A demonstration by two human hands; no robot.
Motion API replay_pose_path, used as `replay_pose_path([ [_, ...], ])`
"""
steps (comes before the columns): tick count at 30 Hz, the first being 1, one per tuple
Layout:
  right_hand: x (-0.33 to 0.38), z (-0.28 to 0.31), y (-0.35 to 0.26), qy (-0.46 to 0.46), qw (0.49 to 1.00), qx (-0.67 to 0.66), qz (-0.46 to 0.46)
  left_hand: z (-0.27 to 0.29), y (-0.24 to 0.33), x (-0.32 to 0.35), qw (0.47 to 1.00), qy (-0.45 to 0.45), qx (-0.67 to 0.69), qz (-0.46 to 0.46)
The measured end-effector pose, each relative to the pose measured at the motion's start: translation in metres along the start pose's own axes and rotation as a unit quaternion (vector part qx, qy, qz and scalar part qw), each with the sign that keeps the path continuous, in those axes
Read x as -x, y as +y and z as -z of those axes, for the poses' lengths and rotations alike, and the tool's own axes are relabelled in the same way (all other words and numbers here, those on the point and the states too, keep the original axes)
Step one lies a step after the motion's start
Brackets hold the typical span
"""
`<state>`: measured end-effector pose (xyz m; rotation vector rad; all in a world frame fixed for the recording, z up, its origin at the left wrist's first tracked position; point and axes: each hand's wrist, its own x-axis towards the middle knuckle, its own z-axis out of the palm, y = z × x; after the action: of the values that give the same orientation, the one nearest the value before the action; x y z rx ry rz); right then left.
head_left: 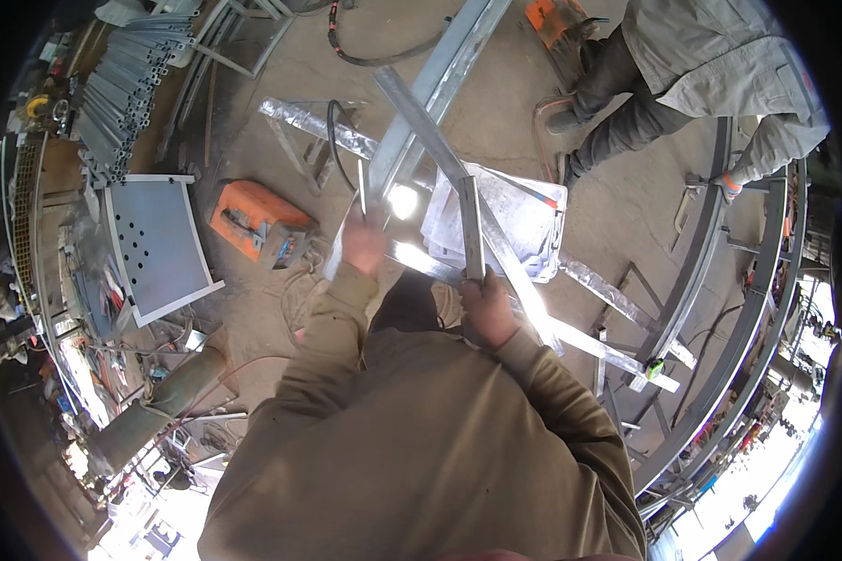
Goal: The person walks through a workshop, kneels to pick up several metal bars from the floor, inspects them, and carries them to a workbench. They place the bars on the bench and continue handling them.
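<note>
My left hand (365,245), blurred by motion, is closed at the near end of a long galvanized steel channel (432,93). A thin pale rod (361,179) sticks up from its fingers. My right hand (488,309) is wrapped round the lower end of a short grey metal bar (471,224), held upright in front of me. Behind that bar a long square steel tube (430,131) slants from upper left to lower right. White paper sheets (449,220) lie under the tube. A bright metal crossbar (589,348) runs below my hands to the right.
An orange welding machine (257,220) stands left on the floor, near a grey panel with holes (154,248). Steel tubes (126,98) are stacked at upper left. A co-worker (702,56) stands at upper right, one hand on long steel beams (706,243). A green tape measure (655,369) sits at right.
</note>
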<state>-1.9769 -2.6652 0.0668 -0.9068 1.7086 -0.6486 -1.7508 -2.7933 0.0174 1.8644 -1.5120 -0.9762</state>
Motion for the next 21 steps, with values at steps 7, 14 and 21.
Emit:
replay_pose_path([
  [7, -0.015, -0.014, -0.012, 0.041, 0.986, 0.122, 0.106, -0.006, -0.012, -0.064, 0.988, 0.034, -0.148, -0.006],
  [14, -0.029, -0.012, -0.024, 0.022, 0.999, 0.042, -0.001, -0.025, -0.023, -0.066, 0.985, 0.06, -0.159, -0.039],
  [21, -0.036, -0.01, -0.045, 0.024, 0.992, 0.113, 0.055, -0.013, -0.006, -0.064, 0.982, 0.075, -0.157, -0.077],
])
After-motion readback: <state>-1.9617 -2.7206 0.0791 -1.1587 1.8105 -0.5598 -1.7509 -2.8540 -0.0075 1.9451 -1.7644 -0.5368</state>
